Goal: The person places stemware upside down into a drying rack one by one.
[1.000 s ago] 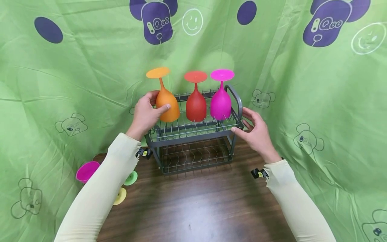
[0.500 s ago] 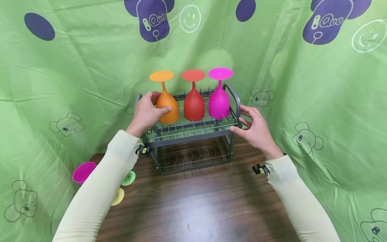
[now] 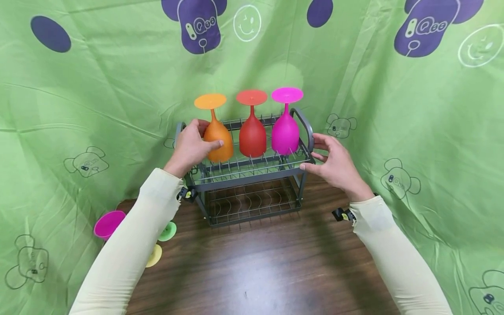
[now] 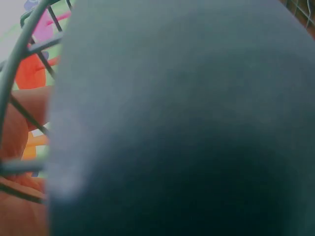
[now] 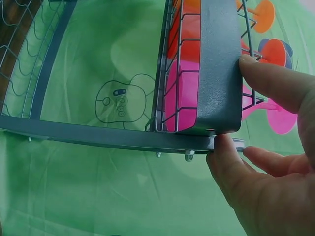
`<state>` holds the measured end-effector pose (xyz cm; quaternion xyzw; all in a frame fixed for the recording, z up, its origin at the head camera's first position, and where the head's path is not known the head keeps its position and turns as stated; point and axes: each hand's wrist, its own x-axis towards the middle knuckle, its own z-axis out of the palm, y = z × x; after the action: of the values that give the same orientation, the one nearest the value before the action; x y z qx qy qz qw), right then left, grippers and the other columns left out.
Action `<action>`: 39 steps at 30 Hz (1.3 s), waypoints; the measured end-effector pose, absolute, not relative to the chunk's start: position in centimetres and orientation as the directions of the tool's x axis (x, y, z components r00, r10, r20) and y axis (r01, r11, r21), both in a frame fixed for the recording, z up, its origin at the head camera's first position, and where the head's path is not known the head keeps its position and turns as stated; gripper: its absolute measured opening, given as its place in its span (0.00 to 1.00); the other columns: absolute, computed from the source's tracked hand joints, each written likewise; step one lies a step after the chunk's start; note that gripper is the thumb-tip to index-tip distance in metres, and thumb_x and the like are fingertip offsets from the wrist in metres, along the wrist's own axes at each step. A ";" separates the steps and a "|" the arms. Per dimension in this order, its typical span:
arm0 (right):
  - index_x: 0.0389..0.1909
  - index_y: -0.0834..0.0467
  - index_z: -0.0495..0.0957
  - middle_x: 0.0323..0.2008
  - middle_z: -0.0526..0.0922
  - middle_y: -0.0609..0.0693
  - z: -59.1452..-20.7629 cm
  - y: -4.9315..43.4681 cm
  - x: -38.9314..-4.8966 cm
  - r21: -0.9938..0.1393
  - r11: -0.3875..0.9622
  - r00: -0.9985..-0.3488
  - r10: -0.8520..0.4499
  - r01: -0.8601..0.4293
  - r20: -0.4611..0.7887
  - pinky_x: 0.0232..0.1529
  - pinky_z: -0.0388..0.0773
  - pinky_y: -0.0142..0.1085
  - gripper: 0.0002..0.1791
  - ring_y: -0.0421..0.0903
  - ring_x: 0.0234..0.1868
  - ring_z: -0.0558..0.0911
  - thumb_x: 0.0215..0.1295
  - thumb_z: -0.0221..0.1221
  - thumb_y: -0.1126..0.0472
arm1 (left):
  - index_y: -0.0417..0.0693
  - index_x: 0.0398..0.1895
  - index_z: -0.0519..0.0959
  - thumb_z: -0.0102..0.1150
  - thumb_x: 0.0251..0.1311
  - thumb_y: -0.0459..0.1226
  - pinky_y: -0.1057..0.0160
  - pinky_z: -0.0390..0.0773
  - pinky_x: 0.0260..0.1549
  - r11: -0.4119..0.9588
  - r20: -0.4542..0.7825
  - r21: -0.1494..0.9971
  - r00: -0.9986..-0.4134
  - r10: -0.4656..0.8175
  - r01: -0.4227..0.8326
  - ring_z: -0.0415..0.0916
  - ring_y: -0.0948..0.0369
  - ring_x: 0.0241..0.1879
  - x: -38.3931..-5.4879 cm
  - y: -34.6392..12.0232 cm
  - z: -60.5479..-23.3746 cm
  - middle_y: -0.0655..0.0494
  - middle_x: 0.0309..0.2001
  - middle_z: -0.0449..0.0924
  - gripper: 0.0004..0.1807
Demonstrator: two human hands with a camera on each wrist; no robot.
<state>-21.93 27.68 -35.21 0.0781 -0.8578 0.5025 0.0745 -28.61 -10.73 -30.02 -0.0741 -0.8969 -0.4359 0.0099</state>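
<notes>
In the head view, my left hand (image 3: 194, 146) grips the bowl of an orange wine glass (image 3: 218, 140), thumb across its front and fingers behind. The glass stands upside down on the top tier of a dark grey two-tier dish rack (image 3: 252, 178). A red wine glass (image 3: 253, 135) and a magenta one (image 3: 285, 133) stand inverted to its right. My right hand (image 3: 334, 164) holds the rack's right front corner; the right wrist view shows its thumb (image 5: 266, 76) on the front rail and a finger against the end. The rack's rail (image 4: 182, 98) fills most of the left wrist view.
On the brown wooden table (image 3: 252, 262), a magenta cup (image 3: 109, 224), a green disc-shaped base (image 3: 168, 232) and a yellow one (image 3: 155, 255) lie at left, partly behind the left sleeve. A lower wire tier (image 3: 252, 203) is under the glasses. Green printed cloth (image 3: 130, 87) surrounds the table.
The orange glass has gone from leaning left to nearly upright, with my left hand still around it. My right wrist has shifted slightly right and up, its hand staying at the rack corner.
</notes>
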 end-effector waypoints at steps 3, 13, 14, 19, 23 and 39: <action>0.80 0.59 0.62 0.71 0.71 0.59 -35.2 27.7 -21.9 -0.851 0.481 -0.977 -0.060 -0.208 0.205 0.64 0.80 0.30 0.55 0.56 0.70 0.77 0.52 0.82 0.63 | 0.41 0.73 0.66 0.74 0.63 0.44 0.47 0.80 0.65 0.610 0.064 0.782 -0.990 0.126 0.128 0.75 0.48 0.66 -28.4 -10.8 -29.9 0.46 0.69 0.75 0.41; 0.80 0.58 0.62 0.71 0.71 0.58 -35.4 27.7 -21.8 -0.851 0.476 -0.974 -0.067 -0.221 0.215 0.64 0.79 0.29 0.54 0.56 0.70 0.77 0.54 0.81 0.63 | 0.40 0.75 0.64 0.75 0.63 0.43 0.47 0.81 0.65 0.586 0.052 0.801 -0.990 0.134 0.121 0.74 0.48 0.67 -28.1 -10.8 -29.7 0.44 0.71 0.73 0.42; 0.80 0.58 0.62 0.71 0.71 0.58 -35.4 27.7 -21.9 -0.851 0.475 -0.974 -0.068 -0.222 0.216 0.64 0.79 0.29 0.54 0.56 0.70 0.77 0.54 0.81 0.62 | 0.40 0.75 0.64 0.75 0.62 0.42 0.47 0.81 0.65 0.587 0.052 0.800 -0.990 0.132 0.121 0.74 0.48 0.67 -28.1 -10.8 -29.7 0.44 0.71 0.73 0.42; 0.81 0.58 0.62 0.71 0.71 0.58 -35.5 27.8 -21.8 -0.852 0.472 -0.973 -0.069 -0.228 0.222 0.66 0.79 0.31 0.54 0.55 0.71 0.76 0.55 0.80 0.62 | 0.41 0.75 0.63 0.75 0.62 0.43 0.47 0.82 0.64 0.583 0.051 0.804 -0.990 0.130 0.118 0.74 0.48 0.66 -28.0 -10.8 -29.8 0.44 0.71 0.73 0.43; 0.81 0.59 0.62 0.71 0.71 0.58 -35.6 28.0 -21.6 -0.849 0.475 -0.972 -0.074 -0.231 0.223 0.67 0.78 0.33 0.53 0.56 0.72 0.75 0.56 0.80 0.62 | 0.43 0.78 0.61 0.75 0.61 0.45 0.46 0.79 0.67 0.585 0.059 0.803 -0.991 0.116 0.116 0.70 0.48 0.71 -27.7 -10.6 -29.8 0.44 0.73 0.70 0.46; 0.75 0.58 0.70 0.71 0.70 0.55 -35.1 26.7 -17.8 -0.783 0.519 -0.917 -0.005 -0.343 0.399 0.69 0.80 0.46 0.45 0.55 0.72 0.73 0.58 0.79 0.60 | 0.56 0.76 0.67 0.72 0.66 0.51 0.55 0.75 0.73 0.452 0.223 0.865 -0.974 0.037 0.215 0.69 0.59 0.74 -20.4 -13.1 -28.4 0.59 0.74 0.71 0.38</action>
<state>-17.80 26.67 -35.09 0.1018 -0.8534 0.4798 0.1764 -20.39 -13.14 -28.41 -0.0744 -0.8478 -0.5179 0.0858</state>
